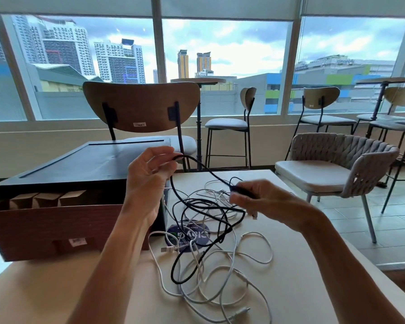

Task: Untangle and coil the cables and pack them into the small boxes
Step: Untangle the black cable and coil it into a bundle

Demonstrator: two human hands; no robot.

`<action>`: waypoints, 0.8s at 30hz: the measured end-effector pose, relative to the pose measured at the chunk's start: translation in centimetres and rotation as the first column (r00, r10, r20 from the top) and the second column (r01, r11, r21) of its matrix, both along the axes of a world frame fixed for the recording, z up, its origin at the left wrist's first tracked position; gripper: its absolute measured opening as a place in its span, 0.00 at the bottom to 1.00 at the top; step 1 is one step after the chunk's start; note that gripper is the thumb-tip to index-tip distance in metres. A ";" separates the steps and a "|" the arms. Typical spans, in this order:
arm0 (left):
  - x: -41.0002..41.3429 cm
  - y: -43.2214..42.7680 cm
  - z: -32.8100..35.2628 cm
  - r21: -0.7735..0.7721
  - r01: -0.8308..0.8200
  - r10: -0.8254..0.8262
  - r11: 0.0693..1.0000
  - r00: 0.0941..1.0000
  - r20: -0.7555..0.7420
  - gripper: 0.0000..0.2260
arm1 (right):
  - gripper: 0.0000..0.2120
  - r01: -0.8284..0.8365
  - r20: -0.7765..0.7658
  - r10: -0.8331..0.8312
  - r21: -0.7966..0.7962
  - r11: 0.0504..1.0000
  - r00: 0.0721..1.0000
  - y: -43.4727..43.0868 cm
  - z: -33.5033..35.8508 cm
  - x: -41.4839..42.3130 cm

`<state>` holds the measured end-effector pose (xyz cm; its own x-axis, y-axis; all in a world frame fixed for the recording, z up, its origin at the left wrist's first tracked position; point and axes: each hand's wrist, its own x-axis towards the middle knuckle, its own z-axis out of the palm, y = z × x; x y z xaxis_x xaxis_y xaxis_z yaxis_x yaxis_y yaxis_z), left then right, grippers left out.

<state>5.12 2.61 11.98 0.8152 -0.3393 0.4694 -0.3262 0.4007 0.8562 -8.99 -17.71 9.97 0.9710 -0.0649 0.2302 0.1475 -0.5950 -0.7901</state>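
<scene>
A black cable [197, 208] runs in loops above a tangle of white cables [232, 265] on the beige table [302, 265]. My left hand [147, 176] is raised and pinches the black cable near its top bend. To the right, my right hand [264, 199] grips the same black cable at its dark plug end, slightly blurred. Several small brown cardboard boxes [45, 198] stand open inside a large brown carton [56, 228] at the left.
A dark flat box [80, 164] lies behind the carton. A round blue sticker [198, 235] lies under the cables. Beyond the table stand a wooden-backed chair [140, 106], a woven armchair [337, 167] at the right and bar stools by the window.
</scene>
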 end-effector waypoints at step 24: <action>-0.4 0.3 0.6 -0.221 0.325 -0.387 0.920 0.844 -0.370 0.14 | 0.16 -0.091 0.189 -0.078 0.746 0.659 0.979 -1.5 -2.6 1.9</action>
